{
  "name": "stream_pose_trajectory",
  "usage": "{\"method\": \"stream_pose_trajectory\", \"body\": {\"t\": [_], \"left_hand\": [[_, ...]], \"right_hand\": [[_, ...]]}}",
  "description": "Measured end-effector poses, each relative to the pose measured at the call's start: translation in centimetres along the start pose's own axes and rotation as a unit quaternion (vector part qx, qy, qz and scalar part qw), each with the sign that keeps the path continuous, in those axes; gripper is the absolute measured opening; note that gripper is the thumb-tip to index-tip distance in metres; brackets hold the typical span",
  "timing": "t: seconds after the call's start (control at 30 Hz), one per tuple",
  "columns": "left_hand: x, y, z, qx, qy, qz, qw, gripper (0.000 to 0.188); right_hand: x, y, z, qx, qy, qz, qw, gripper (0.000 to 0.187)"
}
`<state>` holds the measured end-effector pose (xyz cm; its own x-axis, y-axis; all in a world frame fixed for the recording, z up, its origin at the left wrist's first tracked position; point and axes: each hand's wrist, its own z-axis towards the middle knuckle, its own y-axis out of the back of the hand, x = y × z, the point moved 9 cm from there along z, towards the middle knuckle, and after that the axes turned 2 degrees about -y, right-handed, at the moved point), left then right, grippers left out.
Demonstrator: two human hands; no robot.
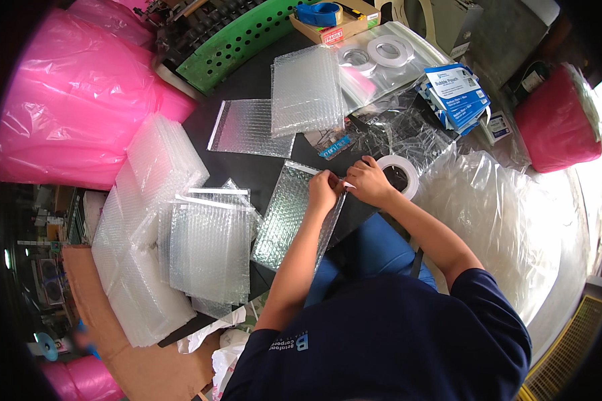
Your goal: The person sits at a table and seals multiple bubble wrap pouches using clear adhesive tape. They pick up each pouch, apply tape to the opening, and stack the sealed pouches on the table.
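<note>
A clear bubble-wrap pouch (287, 217) lies tilted on the black table, with a white strip along its far edge. My left hand (324, 191) is closed at the pouch's far right corner, its fingertips pinching that edge. Close beside it, my right hand (369, 182) pinches a small white piece of tape (349, 185) between thumb and finger. A roll of white tape (413, 182) stands against my right wrist, partly hidden by it. Left of the pouch is a pile of bubble pouches (211, 244) with white strips.
Stacked bubble-wrap sheets (140, 234) cover the left side. Farther off lie a bubble pouch (237, 127), a bubble-wrap stack (308, 90), tape rolls (389, 51) and blue printed cards (455, 97). Large pink bags (80, 107) and a clear plastic bag (495, 227) flank the table.
</note>
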<state>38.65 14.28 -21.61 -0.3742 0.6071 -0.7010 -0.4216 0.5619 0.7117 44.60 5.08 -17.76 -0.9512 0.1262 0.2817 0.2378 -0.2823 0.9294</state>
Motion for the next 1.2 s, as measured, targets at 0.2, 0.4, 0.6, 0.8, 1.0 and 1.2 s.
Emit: {"method": "stream_pose_trajectory", "body": {"t": [0.2, 0.4, 0.6, 0.8, 1.0, 1.2], "left_hand": [[0.2, 0.1, 0.2, -0.013, 0.030, -0.015, 0.999, 0.027], [1.9, -1.0, 0.5, 0.071, 0.116, -0.015, 0.991, 0.032], [-4.6, 4.1, -9.7, 0.169, 0.185, 0.219, 0.943, 0.104], [-4.3, 7.4, -14.8, 0.141, 0.082, 0.141, 0.977, 0.083], [-13.7, 28.3, -15.2, -0.301, -0.002, 0.157, 0.941, 0.080], [6.2, 23.6, -7.4, -0.099, 0.184, 0.217, 0.954, 0.066]], "right_hand": [[0.8, -1.0, -1.1, -0.073, 0.017, -0.041, 0.996, 0.011], [-5.1, -1.1, 0.3, -0.035, -0.194, 0.348, 0.917, 0.009], [-5.9, -3.2, 0.6, -0.026, -0.157, 0.582, 0.798, 0.034], [-3.4, -1.9, 0.9, 0.060, -0.157, 0.366, 0.916, 0.036], [-4.5, -2.7, 0.7, 0.060, -0.178, 0.380, 0.906, 0.038], [-3.2, -1.7, 1.0, 0.057, -0.147, 0.325, 0.933, 0.040]]}}
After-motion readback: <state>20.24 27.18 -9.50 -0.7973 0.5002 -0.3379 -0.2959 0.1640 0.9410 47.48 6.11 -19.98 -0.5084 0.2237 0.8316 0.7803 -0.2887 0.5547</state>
